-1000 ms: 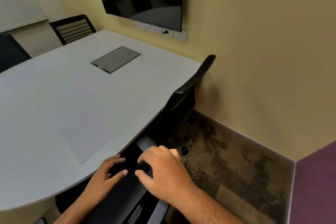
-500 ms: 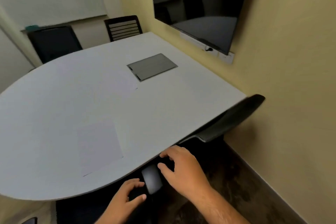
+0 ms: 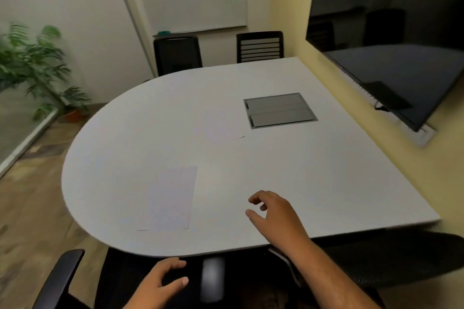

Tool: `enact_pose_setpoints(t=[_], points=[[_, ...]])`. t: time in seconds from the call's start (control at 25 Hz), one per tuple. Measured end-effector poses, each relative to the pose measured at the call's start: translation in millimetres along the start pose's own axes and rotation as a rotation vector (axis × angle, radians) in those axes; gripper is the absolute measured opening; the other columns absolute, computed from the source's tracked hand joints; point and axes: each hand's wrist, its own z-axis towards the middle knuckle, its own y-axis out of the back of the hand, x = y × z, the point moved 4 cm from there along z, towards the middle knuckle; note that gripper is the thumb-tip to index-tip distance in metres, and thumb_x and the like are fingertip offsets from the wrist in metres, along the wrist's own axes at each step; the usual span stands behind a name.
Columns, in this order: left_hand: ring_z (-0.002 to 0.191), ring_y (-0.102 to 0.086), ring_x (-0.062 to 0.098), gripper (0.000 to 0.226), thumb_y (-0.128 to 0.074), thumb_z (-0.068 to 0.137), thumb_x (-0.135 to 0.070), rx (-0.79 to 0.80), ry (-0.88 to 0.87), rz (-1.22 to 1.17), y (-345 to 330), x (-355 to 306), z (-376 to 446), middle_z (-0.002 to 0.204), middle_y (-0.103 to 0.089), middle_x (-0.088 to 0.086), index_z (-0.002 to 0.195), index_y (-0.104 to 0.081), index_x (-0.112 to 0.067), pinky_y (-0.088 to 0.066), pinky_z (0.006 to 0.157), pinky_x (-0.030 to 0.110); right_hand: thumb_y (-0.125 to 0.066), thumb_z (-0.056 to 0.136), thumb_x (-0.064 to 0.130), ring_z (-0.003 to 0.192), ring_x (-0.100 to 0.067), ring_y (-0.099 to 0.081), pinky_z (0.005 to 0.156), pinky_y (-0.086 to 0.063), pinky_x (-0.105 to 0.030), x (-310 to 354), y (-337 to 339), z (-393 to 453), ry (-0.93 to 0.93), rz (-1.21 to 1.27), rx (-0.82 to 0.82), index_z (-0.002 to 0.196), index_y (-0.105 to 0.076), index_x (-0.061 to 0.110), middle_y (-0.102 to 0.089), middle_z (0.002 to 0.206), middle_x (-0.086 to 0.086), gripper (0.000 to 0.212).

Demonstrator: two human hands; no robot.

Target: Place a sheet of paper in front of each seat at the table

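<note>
Head view
Right hand (image 3: 275, 212): lower centre-right of frame, over the table (image 3: 326, 170), fingers loosely curled and apart, holding nothing.
Left hand (image 3: 160, 281): bottom centre, below the table edge, fingers spread on the dark chair (image 3: 213, 278), gripping nothing.
Sheets: two in sight. One sheet of paper (image 3: 168, 198) lies flat, lower left of centre, near the rounded table edge. A second sheet (image 3: 223, 130), faint, lies mid-frame, just left of the grey hatch (image 3: 280, 110).
Look: plain white, blank, nearly matching the tabletop.
Chairs: two far chairs (image 3: 259, 46) in the upper centre.
</note>
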Motion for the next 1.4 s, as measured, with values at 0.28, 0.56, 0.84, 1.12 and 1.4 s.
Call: enact_pose_setpoints(t=[0.28, 0.56, 0.84, 1.12, 1.4], points=[[0.129, -0.053, 0.001, 0.038, -0.087, 0.082, -0.032, -0.044, 0.102, -0.137, -24, -23, 68, 0.132, -0.063, -0.019, 0.117, -0.073, -0.039, -0.037, 0.109, 0.025, -0.072, 0.092, 0.045, 0.097, 0.006, -0.06, 0.075, -0.045, -0.013, -18, 14, 98, -0.006, 0.045, 0.047, 0.111, -0.065, 0.041, -0.063, 0.111, 0.026, 0.02], [0.125, -0.062, 0.01, 0.03, -0.082, 0.088, -0.023, -0.11, 0.08, -0.284, -25, -67, 252, 0.123, -0.073, -0.007, 0.115, -0.073, -0.033, -0.046, 0.105, 0.034, -0.072, 0.093, 0.042, 0.095, 0.001, -0.063, 0.079, -0.056, -0.021, -48, 14, 232, -0.087, -0.055, 0.052, 0.104, -0.066, 0.041, -0.065, 0.105, 0.026, 0.013], [0.109, -0.071, 0.013, 0.028, -0.076, 0.093, -0.024, -0.3, 0.011, -0.386, 2, -111, 462, 0.122, -0.072, -0.01, 0.118, -0.068, -0.036, -0.059, 0.086, 0.03, -0.075, 0.092, 0.026, 0.08, 0.001, -0.066, 0.062, -0.056, -0.017, -94, -34, 364, -0.215, 0.088, -0.008, 0.088, -0.07, 0.033, -0.073, 0.086, 0.015, 0.01], [0.098, -0.067, 0.018, 0.05, -0.072, 0.088, -0.051, -0.668, 0.088, -0.207, 3, -117, 600, 0.118, -0.061, -0.009, 0.128, -0.059, -0.025, -0.055, 0.091, 0.036, -0.074, 0.091, 0.019, 0.077, -0.005, -0.068, 0.059, -0.045, -0.01, -161, -89, 465, -0.337, 0.152, -0.037, 0.09, -0.074, 0.024, -0.073, 0.085, 0.01, 0.005], [0.088, -0.06, 0.009, 0.058, -0.065, 0.085, -0.065, -0.827, 0.094, 0.086, -12, -114, 617, 0.129, -0.056, -0.014, 0.13, -0.063, -0.029, -0.045, 0.078, 0.028, -0.068, 0.094, 0.009, 0.092, -0.018, -0.068, 0.083, -0.052, -0.022, -202, -126, 529, -0.384, 0.163, -0.082, 0.12, -0.071, 0.011, -0.071, 0.098, -0.001, 0.026]])
